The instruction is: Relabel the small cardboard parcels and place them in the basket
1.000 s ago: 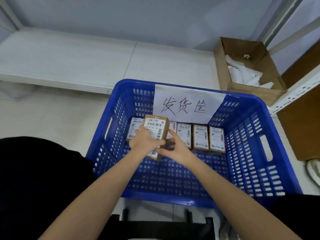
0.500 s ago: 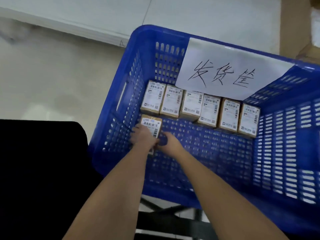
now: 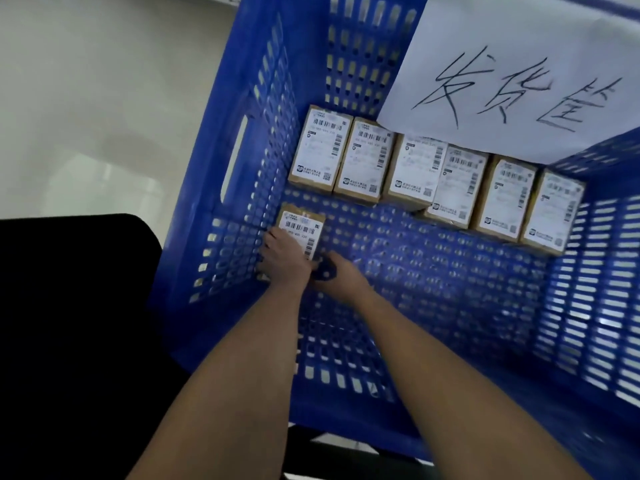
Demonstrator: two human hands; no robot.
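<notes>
A blue plastic basket (image 3: 242, 98) fills the frame, a handwritten paper sign (image 3: 519, 71) at its one o'clock wall. Six labelled parcels (image 3: 431, 178) line the far wall. At nine o'clock, a seventh parcel (image 3: 300, 227) lies on the basket floor, gripped by the left hand (image 3: 284, 258) and right hand (image 3: 337, 277), close together.

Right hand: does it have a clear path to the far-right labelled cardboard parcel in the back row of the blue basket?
Probably yes. The right hand is already inside the blue plastic basket, and only bare perforated floor lies between it and the far-right labelled cardboard parcel. Whether the arm stretches that far is uncertain.
</notes>
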